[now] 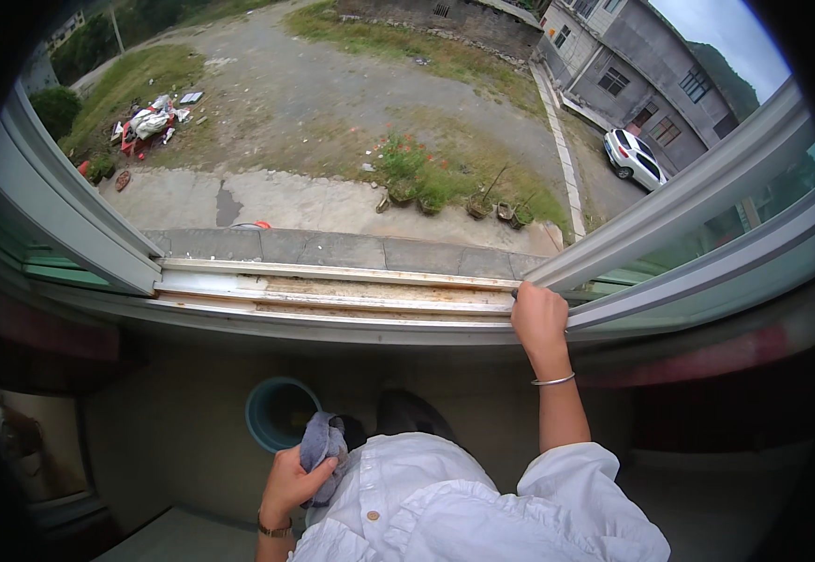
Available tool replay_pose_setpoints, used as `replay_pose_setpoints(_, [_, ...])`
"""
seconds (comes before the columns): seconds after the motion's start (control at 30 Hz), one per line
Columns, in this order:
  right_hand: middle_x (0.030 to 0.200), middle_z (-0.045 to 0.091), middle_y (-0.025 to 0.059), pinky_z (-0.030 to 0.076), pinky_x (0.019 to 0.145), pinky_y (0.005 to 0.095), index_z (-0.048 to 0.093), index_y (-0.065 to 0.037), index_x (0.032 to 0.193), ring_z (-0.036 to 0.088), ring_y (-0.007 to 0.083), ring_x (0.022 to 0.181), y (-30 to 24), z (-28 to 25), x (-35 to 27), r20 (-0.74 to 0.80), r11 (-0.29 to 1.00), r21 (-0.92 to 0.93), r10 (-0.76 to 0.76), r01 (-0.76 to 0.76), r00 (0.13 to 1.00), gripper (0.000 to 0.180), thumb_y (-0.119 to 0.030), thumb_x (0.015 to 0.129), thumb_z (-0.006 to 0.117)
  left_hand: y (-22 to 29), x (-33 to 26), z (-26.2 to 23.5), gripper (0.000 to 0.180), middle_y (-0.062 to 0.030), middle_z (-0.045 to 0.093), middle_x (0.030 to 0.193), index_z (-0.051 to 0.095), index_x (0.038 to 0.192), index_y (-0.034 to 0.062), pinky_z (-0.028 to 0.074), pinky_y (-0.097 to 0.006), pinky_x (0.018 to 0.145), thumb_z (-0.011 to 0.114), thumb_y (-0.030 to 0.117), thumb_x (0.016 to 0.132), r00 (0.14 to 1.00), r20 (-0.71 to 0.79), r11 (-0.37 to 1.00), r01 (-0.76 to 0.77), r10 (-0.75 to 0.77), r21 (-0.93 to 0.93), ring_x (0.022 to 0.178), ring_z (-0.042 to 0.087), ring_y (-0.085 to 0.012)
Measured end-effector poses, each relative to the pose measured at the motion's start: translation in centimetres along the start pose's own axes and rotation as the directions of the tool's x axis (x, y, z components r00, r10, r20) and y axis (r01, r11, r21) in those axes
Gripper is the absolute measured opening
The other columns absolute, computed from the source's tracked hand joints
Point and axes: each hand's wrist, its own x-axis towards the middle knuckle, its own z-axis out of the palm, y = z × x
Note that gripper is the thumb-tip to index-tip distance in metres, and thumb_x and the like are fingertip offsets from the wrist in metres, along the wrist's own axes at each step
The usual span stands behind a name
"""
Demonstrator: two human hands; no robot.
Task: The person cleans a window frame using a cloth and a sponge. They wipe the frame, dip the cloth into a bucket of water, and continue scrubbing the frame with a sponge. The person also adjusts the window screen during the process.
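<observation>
Cloth (319, 442), long axis toward window track (379, 301)

Daylight brightens the yard (267, 103), the floor (173, 412) lies dim, and the window frame (360, 329) bows.

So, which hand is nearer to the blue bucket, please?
Left: the left hand, holding a cloth, is near the bucket; the right hand is farther, at the window frame.

A white car (636, 159) stands beside a grey building (649, 58) with barred windows (614, 82); a green hill (730, 77) shows beyond the car. Just left of the car runs a pale concrete strip (560, 145). Farther left of the car are small planters (505, 213), then a red-flowered plant (405, 161), and, well away to the car's far left, a rubbish heap (131, 141) topped with white sheeting (153, 121).
</observation>
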Motion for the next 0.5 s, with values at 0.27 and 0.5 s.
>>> replay_pose_setpoints(0.27, [0.081,0.073,0.0167,0.057,0.069,0.0415,0.075,-0.007,0.077,0.072,0.0334,0.078,-0.5,0.9,1.8,0.082,0.992,-0.113,0.065,-0.055,0.995,0.014,-0.008,0.08,0.061,-2.5,-2.2,-2.3,0.027,-0.0096,0.071,0.075,0.07,0.09,-0.0046,0.052,-0.03,0.065,0.076,0.019,0.08,0.999,-0.043,0.998,-0.018,0.016,-0.058,0.069,0.065,-0.0121])
replay_pose_setpoints(0.5, [0.088,0.074,0.0154,0.058,0.073,0.0403,0.077,-0.008,0.082,0.073,0.0314,0.084,-0.9,1.8,2.4,0.049,0.981,-0.08,0.179,-0.175,0.983,0.016,-0.009,0.083,0.061,-3.3,-3.7,-4.2,0.026,-0.0093,0.072,0.076,0.07,0.093,-0.0048,0.053,-0.03,0.066,0.075,0.018,0.08,0.998,-0.035,0.997,-0.059,0.057,-0.055,0.071,0.065,-0.0114])
